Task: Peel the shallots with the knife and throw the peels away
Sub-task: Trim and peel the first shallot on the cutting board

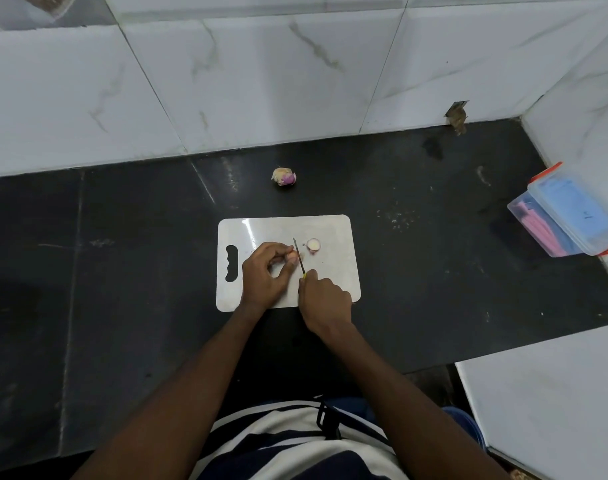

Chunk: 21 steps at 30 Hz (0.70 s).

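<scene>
A white cutting board [333, 271] lies on the black counter. My left hand [266, 271] pinches a small shallot piece [299, 257] against the board. My right hand [325, 299] grips a thin knife [298, 255] with a yellow handle, its blade standing upright right beside the pinched piece. A cut shallot piece [313, 244] with purple skin and a pale cut face sits just right of the blade. An unpeeled shallot [284, 177] with papery skin rests on the counter beyond the board.
White marble-tiled walls rise behind and to the right. A clear plastic box [569, 211] with orange clips and blue and pink contents stands at the right edge. A white ledge [545, 403] juts out at lower right.
</scene>
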### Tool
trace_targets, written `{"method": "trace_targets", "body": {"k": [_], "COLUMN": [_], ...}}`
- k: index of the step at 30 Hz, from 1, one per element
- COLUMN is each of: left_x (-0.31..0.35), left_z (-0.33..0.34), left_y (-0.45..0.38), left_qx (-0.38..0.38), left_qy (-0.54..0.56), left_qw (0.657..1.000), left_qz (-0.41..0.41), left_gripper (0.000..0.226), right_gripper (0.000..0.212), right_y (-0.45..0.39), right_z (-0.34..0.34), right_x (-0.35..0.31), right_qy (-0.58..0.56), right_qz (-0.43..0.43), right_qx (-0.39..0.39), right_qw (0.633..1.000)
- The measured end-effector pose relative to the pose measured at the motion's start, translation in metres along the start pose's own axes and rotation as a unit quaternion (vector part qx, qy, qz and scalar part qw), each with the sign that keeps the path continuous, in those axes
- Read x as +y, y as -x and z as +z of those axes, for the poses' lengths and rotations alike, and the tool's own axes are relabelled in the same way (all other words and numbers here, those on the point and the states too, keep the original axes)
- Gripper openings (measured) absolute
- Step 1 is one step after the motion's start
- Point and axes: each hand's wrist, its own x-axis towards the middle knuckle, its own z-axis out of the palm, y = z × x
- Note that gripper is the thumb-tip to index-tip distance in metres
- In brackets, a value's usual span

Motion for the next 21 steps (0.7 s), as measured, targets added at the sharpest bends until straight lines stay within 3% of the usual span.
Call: {"method": "trace_targets", "body": {"k": [9,21], "left_x": [-0.003,-0.002], "left_z": [0.001,0.002], "left_y": [-0.002,0.0], "left_qx": [-0.004,-0.023], "left_qy": [0.001,0.0], "left_qw": [1.0,1.0], "left_qz": [0.007,-0.011], "left_gripper": [0.011,0.025], "right_gripper": [0.027,0.011], "right_y": [-0.034,0.029], "right_z": [-0.008,0.002], "right_x": [-0.007,0.008], "right_qy": [-0.006,0.023], "right_qz": [0.003,0.0], "right_qx": [-0.055,-0.065], "right_qw": [0.998,0.998]}}
